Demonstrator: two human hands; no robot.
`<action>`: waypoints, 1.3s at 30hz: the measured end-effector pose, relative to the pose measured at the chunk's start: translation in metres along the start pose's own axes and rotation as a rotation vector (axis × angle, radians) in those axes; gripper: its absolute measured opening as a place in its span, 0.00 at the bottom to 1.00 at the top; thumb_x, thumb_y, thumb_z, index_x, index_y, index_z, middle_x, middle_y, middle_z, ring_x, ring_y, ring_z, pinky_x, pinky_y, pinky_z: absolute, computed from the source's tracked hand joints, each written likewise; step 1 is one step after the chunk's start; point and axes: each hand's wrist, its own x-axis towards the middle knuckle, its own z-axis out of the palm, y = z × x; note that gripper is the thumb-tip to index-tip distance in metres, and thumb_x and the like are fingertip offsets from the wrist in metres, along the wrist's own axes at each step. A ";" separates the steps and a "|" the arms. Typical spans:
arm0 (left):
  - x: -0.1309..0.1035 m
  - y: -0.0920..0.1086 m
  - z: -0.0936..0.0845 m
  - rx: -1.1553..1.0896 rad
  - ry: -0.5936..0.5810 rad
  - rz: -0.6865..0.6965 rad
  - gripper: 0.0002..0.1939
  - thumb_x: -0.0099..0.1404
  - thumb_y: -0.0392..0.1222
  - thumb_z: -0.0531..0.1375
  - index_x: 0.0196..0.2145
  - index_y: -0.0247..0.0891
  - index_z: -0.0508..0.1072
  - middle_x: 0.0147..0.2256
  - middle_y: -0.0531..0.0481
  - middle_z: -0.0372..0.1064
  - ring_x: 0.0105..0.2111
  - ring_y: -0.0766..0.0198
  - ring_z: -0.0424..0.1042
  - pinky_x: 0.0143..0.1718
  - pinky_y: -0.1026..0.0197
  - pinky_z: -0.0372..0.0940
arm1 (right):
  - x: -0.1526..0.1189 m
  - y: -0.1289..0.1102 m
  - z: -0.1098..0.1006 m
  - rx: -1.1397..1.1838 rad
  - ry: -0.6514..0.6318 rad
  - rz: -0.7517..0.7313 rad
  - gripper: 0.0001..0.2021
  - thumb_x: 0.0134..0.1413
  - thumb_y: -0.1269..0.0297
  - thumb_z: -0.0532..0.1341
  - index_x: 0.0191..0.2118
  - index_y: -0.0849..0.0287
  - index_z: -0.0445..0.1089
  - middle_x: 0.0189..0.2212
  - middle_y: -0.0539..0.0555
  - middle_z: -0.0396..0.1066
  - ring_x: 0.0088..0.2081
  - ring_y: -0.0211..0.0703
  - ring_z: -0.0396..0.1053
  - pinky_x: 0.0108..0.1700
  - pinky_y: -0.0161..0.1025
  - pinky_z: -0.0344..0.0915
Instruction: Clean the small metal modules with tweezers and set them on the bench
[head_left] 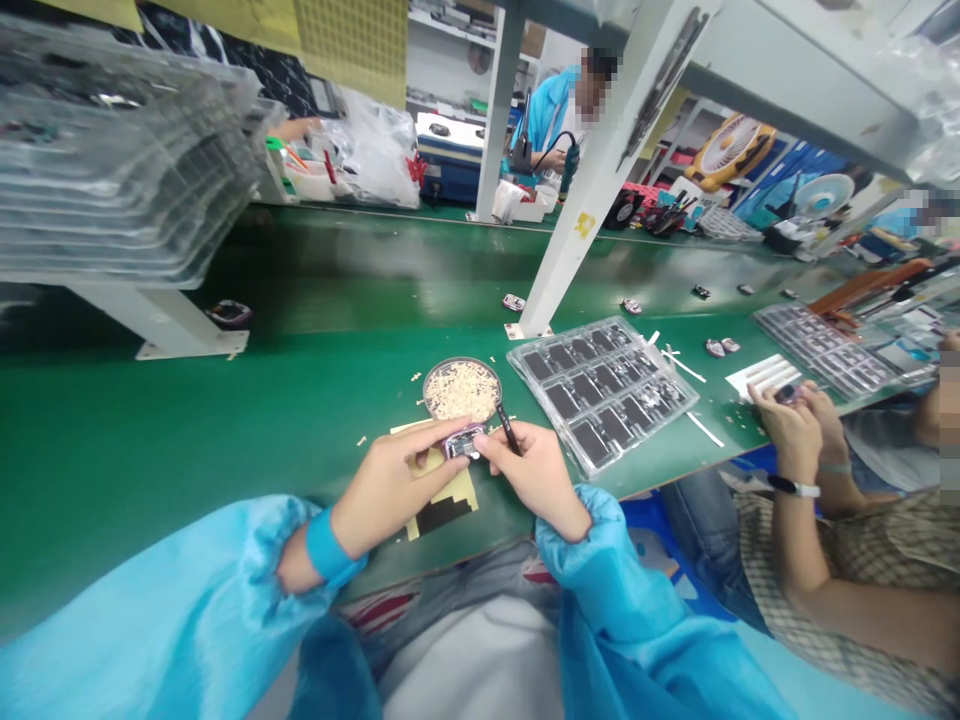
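Note:
My left hand [401, 480] grips a small purple-rimmed electronic device [463, 441] between thumb and fingers, its inner parts facing up. My right hand [531, 465] holds a thin black pen-like tool [508, 428], its thumb and fingertip touching the device's right side. Whether the fingertips also hold a small part cannot be made out. Just beyond the hands sits a round dish [461, 388] full of small cream-coloured pieces. Beneath my left hand lies a yellow sheet with dark strips [446, 508]. To the right rests a clear tray [604, 390] holding rows of dark rectangular screens.
A white post [577, 220] rises from the green bench [315, 390] ahead. Stacked clear trays [112, 180] stand on a shelf at left. On the right, a co-worker's hands [795, 430] hold a small device. Several similar devices lie along the bench behind. White paper strips [705, 430] lie beside the screen tray.

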 end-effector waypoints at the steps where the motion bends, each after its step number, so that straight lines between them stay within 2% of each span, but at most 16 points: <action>1: 0.000 0.001 0.000 0.002 0.004 0.005 0.21 0.63 0.44 0.66 0.54 0.43 0.78 0.52 0.49 0.77 0.52 0.54 0.76 0.55 0.56 0.69 | 0.000 0.000 0.000 0.002 0.006 -0.001 0.16 0.53 0.54 0.68 0.24 0.60 0.71 0.18 0.48 0.69 0.23 0.36 0.62 0.27 0.33 0.58; 4: -0.001 0.002 -0.001 -0.006 0.011 -0.015 0.21 0.64 0.46 0.66 0.54 0.42 0.78 0.52 0.48 0.77 0.53 0.52 0.75 0.57 0.56 0.68 | 0.000 0.000 0.002 0.001 0.016 -0.005 0.17 0.54 0.53 0.68 0.23 0.60 0.71 0.18 0.48 0.68 0.23 0.36 0.62 0.28 0.34 0.57; 10: 0.000 0.001 0.001 -0.058 -0.003 -0.103 0.24 0.63 0.47 0.67 0.56 0.42 0.76 0.52 0.47 0.77 0.50 0.51 0.76 0.48 0.55 0.72 | 0.000 -0.001 0.002 0.031 0.004 -0.017 0.19 0.55 0.52 0.67 0.21 0.59 0.68 0.18 0.48 0.67 0.23 0.36 0.61 0.29 0.35 0.58; 15: -0.001 0.004 0.000 -0.079 0.009 -0.095 0.23 0.63 0.47 0.67 0.55 0.41 0.78 0.52 0.46 0.77 0.48 0.52 0.76 0.50 0.55 0.72 | 0.001 0.001 0.002 0.020 -0.020 -0.034 0.20 0.58 0.51 0.65 0.21 0.59 0.68 0.18 0.47 0.66 0.22 0.35 0.61 0.29 0.34 0.58; 18: -0.003 0.004 -0.001 -0.091 0.015 -0.124 0.23 0.63 0.48 0.67 0.54 0.40 0.78 0.51 0.45 0.77 0.47 0.50 0.77 0.48 0.53 0.73 | -0.001 0.004 0.005 -0.048 0.056 -0.076 0.16 0.57 0.52 0.66 0.27 0.59 0.70 0.21 0.47 0.68 0.24 0.36 0.62 0.30 0.34 0.60; 21: -0.003 0.003 -0.001 -0.224 0.005 -0.192 0.25 0.61 0.49 0.68 0.55 0.38 0.77 0.49 0.43 0.78 0.46 0.50 0.77 0.48 0.52 0.73 | -0.003 0.008 0.009 -0.062 0.133 -0.151 0.13 0.56 0.54 0.67 0.38 0.58 0.70 0.28 0.47 0.70 0.25 0.35 0.63 0.30 0.34 0.62; 24: -0.002 0.005 0.001 -0.422 -0.038 -0.230 0.25 0.60 0.47 0.69 0.54 0.37 0.77 0.50 0.42 0.78 0.50 0.50 0.77 0.53 0.51 0.72 | -0.004 0.009 0.013 0.004 0.096 -0.189 0.14 0.58 0.57 0.65 0.46 0.57 0.68 0.36 0.52 0.73 0.34 0.39 0.71 0.37 0.35 0.67; 27: 0.000 0.008 0.004 -0.534 -0.056 -0.224 0.22 0.61 0.45 0.69 0.52 0.37 0.78 0.51 0.41 0.77 0.52 0.50 0.76 0.56 0.51 0.70 | -0.005 0.008 0.017 0.076 0.057 -0.174 0.13 0.56 0.58 0.66 0.45 0.57 0.70 0.39 0.54 0.75 0.39 0.42 0.73 0.43 0.37 0.70; 32: 0.000 0.009 0.007 -0.416 0.011 -0.086 0.13 0.62 0.43 0.67 0.44 0.38 0.82 0.47 0.42 0.77 0.50 0.53 0.75 0.54 0.54 0.70 | -0.003 0.007 0.022 0.184 -0.004 -0.095 0.14 0.50 0.56 0.71 0.37 0.58 0.72 0.32 0.51 0.74 0.34 0.41 0.72 0.38 0.37 0.70; 35: -0.001 0.007 0.007 -0.293 0.007 -0.098 0.16 0.63 0.44 0.66 0.48 0.40 0.81 0.48 0.43 0.77 0.49 0.53 0.75 0.51 0.55 0.71 | -0.001 0.004 0.021 0.157 0.012 -0.070 0.15 0.47 0.53 0.72 0.33 0.59 0.73 0.29 0.51 0.74 0.32 0.42 0.71 0.37 0.37 0.69; 39: -0.004 0.011 0.007 -0.198 -0.047 -0.131 0.17 0.66 0.44 0.62 0.51 0.40 0.79 0.49 0.46 0.79 0.48 0.53 0.76 0.52 0.54 0.70 | 0.000 0.001 0.021 0.094 0.047 -0.128 0.12 0.47 0.56 0.72 0.31 0.59 0.74 0.30 0.52 0.76 0.33 0.42 0.71 0.37 0.37 0.68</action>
